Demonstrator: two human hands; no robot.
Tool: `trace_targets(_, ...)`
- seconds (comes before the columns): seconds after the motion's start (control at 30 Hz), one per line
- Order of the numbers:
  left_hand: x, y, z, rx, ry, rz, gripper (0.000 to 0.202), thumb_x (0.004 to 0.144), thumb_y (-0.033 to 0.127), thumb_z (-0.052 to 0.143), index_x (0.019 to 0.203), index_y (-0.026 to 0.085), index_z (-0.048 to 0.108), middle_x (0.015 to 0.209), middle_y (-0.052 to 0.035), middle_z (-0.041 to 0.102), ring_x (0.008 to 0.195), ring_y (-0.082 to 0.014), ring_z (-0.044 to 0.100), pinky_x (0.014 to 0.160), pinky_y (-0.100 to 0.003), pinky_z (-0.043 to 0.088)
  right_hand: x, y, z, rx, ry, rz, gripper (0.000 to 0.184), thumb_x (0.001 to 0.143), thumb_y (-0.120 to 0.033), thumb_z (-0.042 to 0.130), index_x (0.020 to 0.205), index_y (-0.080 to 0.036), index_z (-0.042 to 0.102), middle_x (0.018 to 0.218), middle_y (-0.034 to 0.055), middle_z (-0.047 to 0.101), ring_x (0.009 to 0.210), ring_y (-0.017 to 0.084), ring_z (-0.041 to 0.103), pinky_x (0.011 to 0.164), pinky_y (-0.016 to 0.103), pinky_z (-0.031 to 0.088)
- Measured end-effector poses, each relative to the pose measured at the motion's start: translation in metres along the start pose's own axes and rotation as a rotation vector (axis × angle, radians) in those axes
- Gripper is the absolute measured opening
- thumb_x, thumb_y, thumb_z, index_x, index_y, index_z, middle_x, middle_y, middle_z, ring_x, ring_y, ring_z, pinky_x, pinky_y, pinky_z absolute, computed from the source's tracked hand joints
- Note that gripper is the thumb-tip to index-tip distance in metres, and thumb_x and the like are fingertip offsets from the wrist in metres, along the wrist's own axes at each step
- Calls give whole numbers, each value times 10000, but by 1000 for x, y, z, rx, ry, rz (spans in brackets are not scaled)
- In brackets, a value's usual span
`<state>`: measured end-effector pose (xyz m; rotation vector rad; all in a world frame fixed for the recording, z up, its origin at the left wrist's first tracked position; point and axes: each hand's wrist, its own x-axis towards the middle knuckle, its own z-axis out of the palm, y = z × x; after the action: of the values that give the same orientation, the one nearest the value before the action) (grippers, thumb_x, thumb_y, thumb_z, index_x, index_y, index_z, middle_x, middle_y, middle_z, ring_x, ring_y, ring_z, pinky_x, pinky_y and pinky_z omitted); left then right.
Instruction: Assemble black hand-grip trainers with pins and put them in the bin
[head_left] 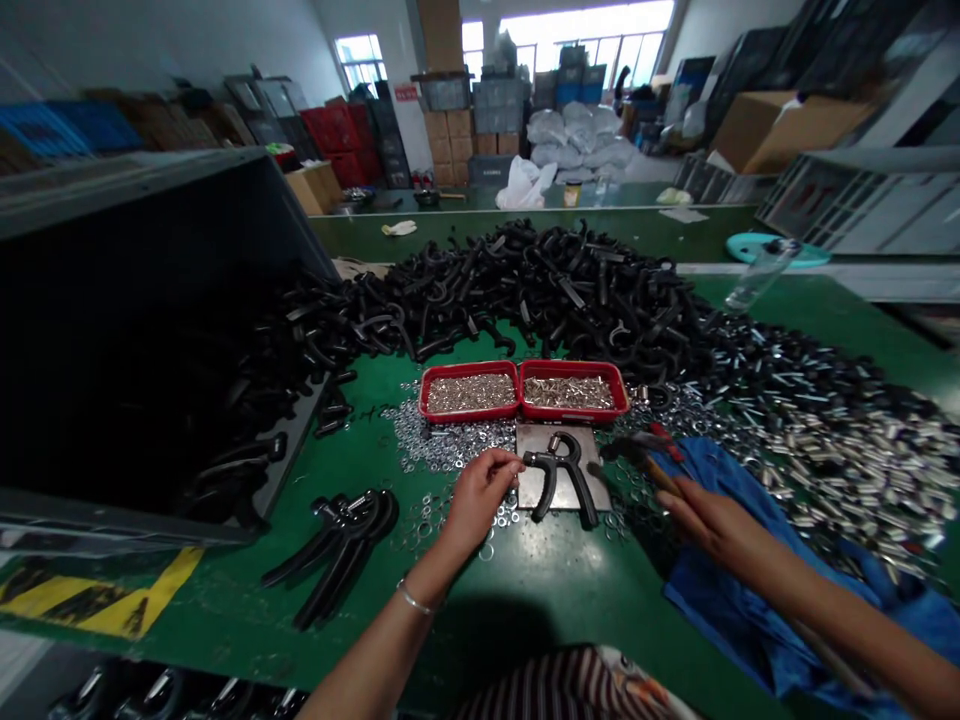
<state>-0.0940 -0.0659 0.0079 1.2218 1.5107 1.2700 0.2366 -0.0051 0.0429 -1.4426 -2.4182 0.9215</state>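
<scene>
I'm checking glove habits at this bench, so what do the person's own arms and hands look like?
The left hand and right hand are ungloved, and the forearms are bare, with no sleeves on them. A thin silver bangle circles the left wrist. A striped top with a printed design shows at the bottom of the view.

A wide, bright window (581,35) filled the far wall and gave the room most of its daylight. Below it stood stacked cardboard cartons (450,145) and bulging white sacks (574,140). Left of the window ran a white wall (247,45), with red crates (334,130) and blue crates (67,130) lined along it. To its right sat a large cardboard box (787,130).
</scene>
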Motion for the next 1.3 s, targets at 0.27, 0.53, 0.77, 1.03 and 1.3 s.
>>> trace_targets(0.27,9,-3,16,-18,-12,6,178,905,349,569,941,196,650,933,-39,706,771,-156,676,751,-276,517,29,-49,18,133,103,8,464,954,-640,336,846,-240,543,654,41,593,576,199,556,580,312,409)
trace_targets(0.53,7,-7,11,-31,-13,-53,188,885,359,594,937,190,657,934,-41,716,769,-150,672,755,-273,520,45,-45,23,257,50,24,490,964,-646,335,863,-228,572,628,25,593,568,176,547,558,280,404)
trace_targets(0.77,40,-1,24,230,-14,98,108,887,266,606,867,191,681,883,-40,724,830,-178,666,798,-290,499,37,-20,21,490,-204,195,520,916,-698,407,860,-211,581,602,-15,549,440,114,444,402,234,322)
trace_targets(1.03,90,-9,64,463,-34,193,92,884,171,602,846,165,685,898,-62,719,876,-188,657,848,-295,476,7,8,13,724,39,306,605,823,-607,651,1288,-250,500,695,-38,566,422,98,447,374,223,332)
trace_targets(1.3,93,-17,70,512,-77,162,94,883,156,603,857,147,693,894,-76,729,844,-191,662,817,-297,473,6,17,19,694,31,342,460,833,-667,589,964,-227,560,622,-50,509,426,87,422,363,206,325)
